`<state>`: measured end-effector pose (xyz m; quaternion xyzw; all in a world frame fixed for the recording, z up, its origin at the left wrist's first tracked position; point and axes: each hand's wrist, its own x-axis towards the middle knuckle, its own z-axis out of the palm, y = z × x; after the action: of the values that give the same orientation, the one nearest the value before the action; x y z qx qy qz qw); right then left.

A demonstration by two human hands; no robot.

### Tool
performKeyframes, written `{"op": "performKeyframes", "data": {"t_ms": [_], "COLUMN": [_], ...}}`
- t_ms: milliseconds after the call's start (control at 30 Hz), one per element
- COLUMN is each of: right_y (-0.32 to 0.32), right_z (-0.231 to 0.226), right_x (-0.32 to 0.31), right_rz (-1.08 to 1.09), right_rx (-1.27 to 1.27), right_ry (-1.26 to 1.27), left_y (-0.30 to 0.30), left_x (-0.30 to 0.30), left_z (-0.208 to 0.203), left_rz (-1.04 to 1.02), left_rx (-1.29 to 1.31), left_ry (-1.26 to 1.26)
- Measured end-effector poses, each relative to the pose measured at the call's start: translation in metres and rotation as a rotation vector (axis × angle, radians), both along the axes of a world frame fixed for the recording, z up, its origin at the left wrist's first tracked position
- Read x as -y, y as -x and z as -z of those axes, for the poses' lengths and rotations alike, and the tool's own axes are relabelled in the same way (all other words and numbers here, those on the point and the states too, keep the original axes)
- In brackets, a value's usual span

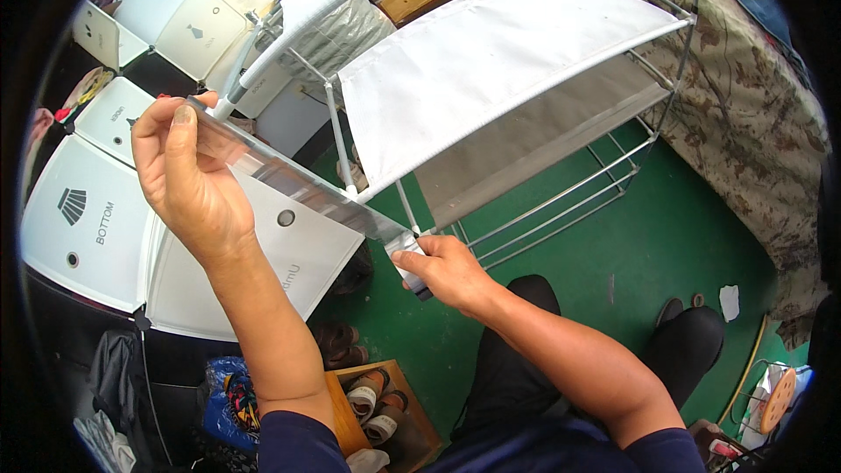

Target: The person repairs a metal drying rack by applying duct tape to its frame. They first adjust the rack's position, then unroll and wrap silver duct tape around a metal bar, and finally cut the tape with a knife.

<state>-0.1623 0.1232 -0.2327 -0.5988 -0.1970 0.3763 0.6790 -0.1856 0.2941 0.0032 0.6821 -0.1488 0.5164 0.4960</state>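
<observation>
A long, see-through greyish plastic strip [298, 177] stretches from one of my hands to the other, along the near side of a metal-tube frame. My left hand [194, 171] is closed on its far-left end, thumb against curled fingers. At the lower right end, my right hand [451, 273] grips a shiny, silvery part of the strip [408, 264]; whether it is folded or rolled there I cannot tell. Just beyond the strip is the frame's white fabric shelf [499, 52], with a grey-brown fabric shelf [534, 158] under it.
White storage panels [83, 210] stand at the left. A wooden box [412, 416] with shoes sits near my left elbow. Bare metal rods [552, 206] form the frame's lower level above the green floor [596, 280]. A camouflage cloth [745, 131] hangs at the right.
</observation>
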Motion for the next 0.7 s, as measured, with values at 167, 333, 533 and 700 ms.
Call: {"op": "performKeyframes", "data": {"t_ms": [167,333,533,700], "right_y": [-0.001,-0.003,-0.003,-0.001], "right_z": [-0.007,-0.014,-0.011,-0.003], "right_x": [0.001,0.0,-0.004,-0.009], "right_rz": [-0.019,-0.014,-0.011,-0.019], "right_rx": [-0.097,-0.156,-0.237,-0.245], "right_ry": [-0.018,-0.062,-0.111,-0.108], "left_y": [0.002,-0.003,-0.004,0.0], "left_x": [0.002,0.008,0.011,0.015], "left_z": [-0.003,-0.008,-0.019,-0.021], "left_rz": [0.031,0.018,0.077,0.099], "left_rx": [-0.029,-0.017,-0.063,-0.112], "left_ry": [0.008,0.028,0.027,0.11]}}
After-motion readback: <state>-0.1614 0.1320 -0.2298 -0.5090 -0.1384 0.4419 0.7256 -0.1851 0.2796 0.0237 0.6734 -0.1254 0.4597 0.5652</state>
